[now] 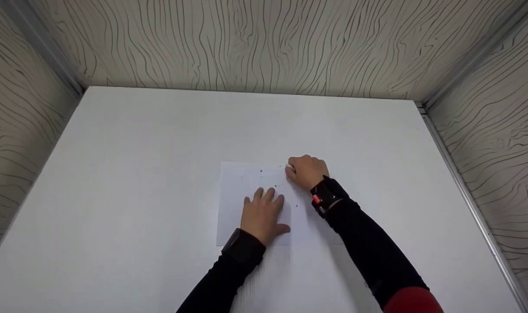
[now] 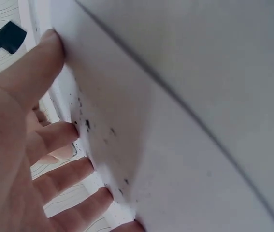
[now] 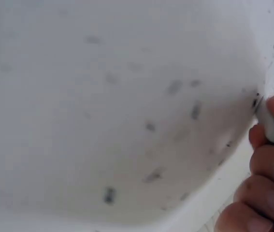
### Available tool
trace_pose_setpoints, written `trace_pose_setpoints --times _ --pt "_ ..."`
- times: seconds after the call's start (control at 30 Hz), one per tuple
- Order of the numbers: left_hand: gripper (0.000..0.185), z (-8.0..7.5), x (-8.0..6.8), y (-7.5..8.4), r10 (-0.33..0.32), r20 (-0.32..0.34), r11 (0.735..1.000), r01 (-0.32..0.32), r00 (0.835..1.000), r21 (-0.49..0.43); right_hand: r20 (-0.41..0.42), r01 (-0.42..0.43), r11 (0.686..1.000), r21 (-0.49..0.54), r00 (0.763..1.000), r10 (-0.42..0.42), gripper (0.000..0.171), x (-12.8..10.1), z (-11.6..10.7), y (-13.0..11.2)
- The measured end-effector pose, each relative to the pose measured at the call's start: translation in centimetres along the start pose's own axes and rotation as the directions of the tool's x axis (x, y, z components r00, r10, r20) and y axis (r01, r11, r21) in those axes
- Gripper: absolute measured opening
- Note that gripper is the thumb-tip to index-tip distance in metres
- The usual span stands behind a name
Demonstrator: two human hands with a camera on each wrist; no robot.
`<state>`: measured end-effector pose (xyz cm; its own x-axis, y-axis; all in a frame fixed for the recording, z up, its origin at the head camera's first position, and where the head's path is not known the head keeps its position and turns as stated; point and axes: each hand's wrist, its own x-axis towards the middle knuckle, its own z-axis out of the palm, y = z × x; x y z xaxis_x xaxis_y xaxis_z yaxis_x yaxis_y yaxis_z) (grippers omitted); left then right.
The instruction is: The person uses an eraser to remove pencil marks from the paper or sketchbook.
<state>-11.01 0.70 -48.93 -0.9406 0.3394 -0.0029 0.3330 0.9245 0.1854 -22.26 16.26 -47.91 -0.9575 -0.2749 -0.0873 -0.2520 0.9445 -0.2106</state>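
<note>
A sheet of white paper [image 1: 231, 208] lies flat on the white table. My left hand [image 1: 261, 217] rests on it with fingers spread, and the fingertips press the sheet in the left wrist view. Up at the far right part of the paper, my right hand [image 1: 308, 171] pinches a small white eraser [image 3: 271, 123] between thumb and curled fingers. The eraser's tip meets the paper, and much of its body is hidden in the grip. Dark eraser crumbs [image 3: 109, 195] are scattered over the sheet, several of them between the two hands.
The white table [image 1: 137, 174] extends well beyond the paper on every side. Panels with a wood-grain pattern [image 1: 246, 43] stand behind it and at both sides, with metal rails [image 1: 476, 204] along the edges.
</note>
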Motion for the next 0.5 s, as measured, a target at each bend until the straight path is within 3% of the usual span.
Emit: trace_pose_setpoints --times 0.17,0.37,0.5 --pt "0.069 0.32 -0.42 0.17 0.011 0.018 1.000 -0.011 1.000 -0.006 0.085 0.075 0.997 0.029 0.993 -0.077 0.029 0.22 0.55 0.01" --pt "0.068 0.24 -0.53 0.18 0.027 0.009 1.000 -0.027 1.000 0.001 0.000 0.024 0.999 -0.047 1.000 -0.024 0.027 0.62 0.26 0.47" --pt "0.068 0.09 -0.56 -0.05 0.026 0.025 1.000 -0.026 0.999 -0.007 0.056 0.098 0.994 -0.046 0.994 -0.096 0.024 0.72 0.30 0.08"
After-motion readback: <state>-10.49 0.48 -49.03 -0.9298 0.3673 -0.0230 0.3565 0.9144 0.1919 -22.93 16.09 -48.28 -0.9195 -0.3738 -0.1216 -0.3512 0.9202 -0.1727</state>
